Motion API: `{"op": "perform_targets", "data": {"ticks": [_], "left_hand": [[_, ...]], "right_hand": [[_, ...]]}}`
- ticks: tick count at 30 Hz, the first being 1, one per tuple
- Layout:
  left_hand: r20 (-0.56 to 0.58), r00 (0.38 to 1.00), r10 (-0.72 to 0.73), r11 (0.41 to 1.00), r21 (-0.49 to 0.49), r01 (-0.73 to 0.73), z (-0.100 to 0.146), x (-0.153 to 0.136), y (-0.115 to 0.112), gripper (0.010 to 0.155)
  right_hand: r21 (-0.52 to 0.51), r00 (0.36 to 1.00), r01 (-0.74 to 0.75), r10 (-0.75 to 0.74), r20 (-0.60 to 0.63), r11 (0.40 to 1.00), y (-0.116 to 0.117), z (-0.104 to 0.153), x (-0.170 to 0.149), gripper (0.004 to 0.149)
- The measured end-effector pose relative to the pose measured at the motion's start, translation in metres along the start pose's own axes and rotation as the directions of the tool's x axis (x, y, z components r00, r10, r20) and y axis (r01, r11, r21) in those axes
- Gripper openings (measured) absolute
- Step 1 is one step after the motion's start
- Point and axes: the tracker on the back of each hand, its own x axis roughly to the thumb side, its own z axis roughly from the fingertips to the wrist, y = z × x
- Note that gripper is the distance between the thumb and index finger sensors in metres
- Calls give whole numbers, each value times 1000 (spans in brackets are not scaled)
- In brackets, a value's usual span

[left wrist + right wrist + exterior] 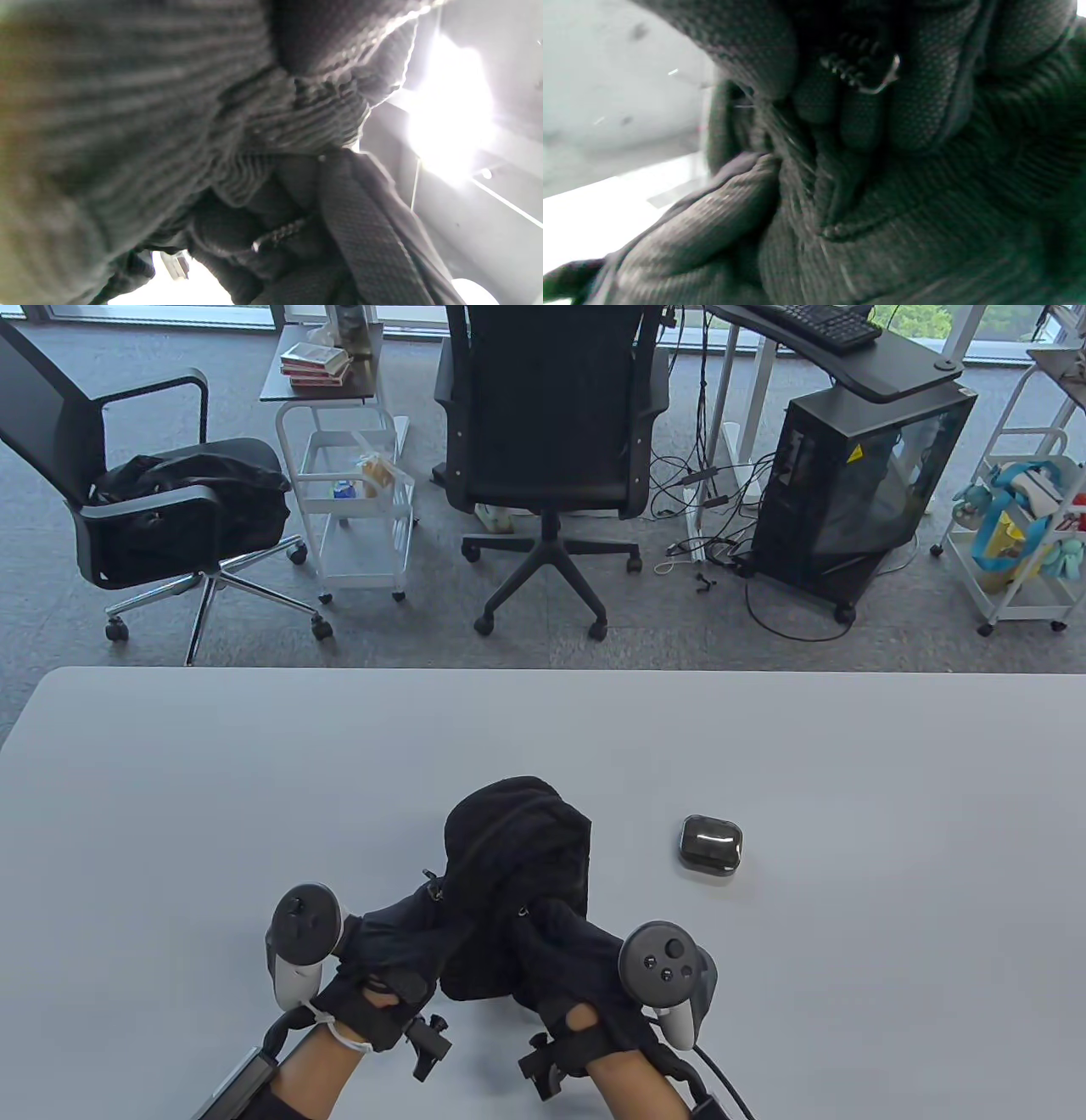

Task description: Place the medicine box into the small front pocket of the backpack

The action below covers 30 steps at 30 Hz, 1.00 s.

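A small black backpack (517,836) stands near the middle of the grey table. The medicine box (711,845), small, dark and glossy, lies on the table to its right, apart from both hands. My left hand (407,933) grips the backpack's near left side, and my right hand (560,942) grips its near right side. In the left wrist view the glove fills most of the frame, with the backpack's zipper (278,235) below it. In the right wrist view my fingers (857,123) curl on the black fabric just under zipper teeth and a metal pull (884,82).
The table (254,814) runs to a far edge, with office chairs (551,458), a white cart (356,492) and a computer tower (857,492) on the floor beyond. Cables trail from both wrists at the near edge.
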Motion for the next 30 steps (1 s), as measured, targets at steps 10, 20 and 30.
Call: {"op": "perform_targets", "data": {"ticks": [10,20,30], "left_hand": [[-50,990,129,990,-47,-131,8,-8,3,61],[87,995,-43,995,91,35,11,2,10,47],[42,997,72,988,136,-77,13,-5,30,46]], "right_hand": [[-110,889,-281,302,343,953,6,12,40,46],[-81,874,-404,411,260,911,-16,8,32,43],[-47,904,-406,393,-169,913,-55,-4,-38,43]]}}
